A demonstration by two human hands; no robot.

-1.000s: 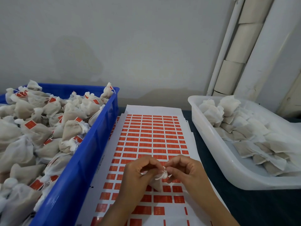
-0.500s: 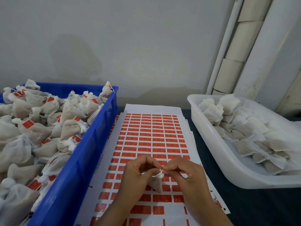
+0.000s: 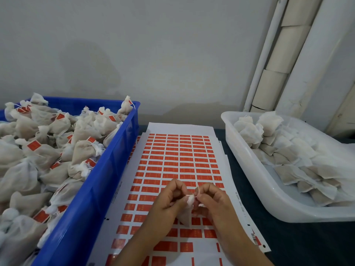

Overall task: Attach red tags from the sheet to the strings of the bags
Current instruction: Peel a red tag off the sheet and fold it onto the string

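I see a small beige bag (image 3: 186,215) hanging point-down over the sheet (image 3: 172,160), its white gathered neck and string pinched between both hands; the white sheet lies flat, rows of red tags (image 3: 171,164) mostly intact, gaps near me

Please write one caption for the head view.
Both hands hold a small bag above the red tag sheet.

Left hand (image 3: 169,203) and right hand (image 3: 212,201) pinching a small bag (image 3: 189,206) over red tag sheet (image 3: 178,160), blue crate (image 3: 99,187) left, white tray (image 3: 249,169) right

dark table (image 3: 299,244) carries blue crate (image 3: 92,198), tag sheet (image 3: 180,129), white tray (image 3: 249,169).
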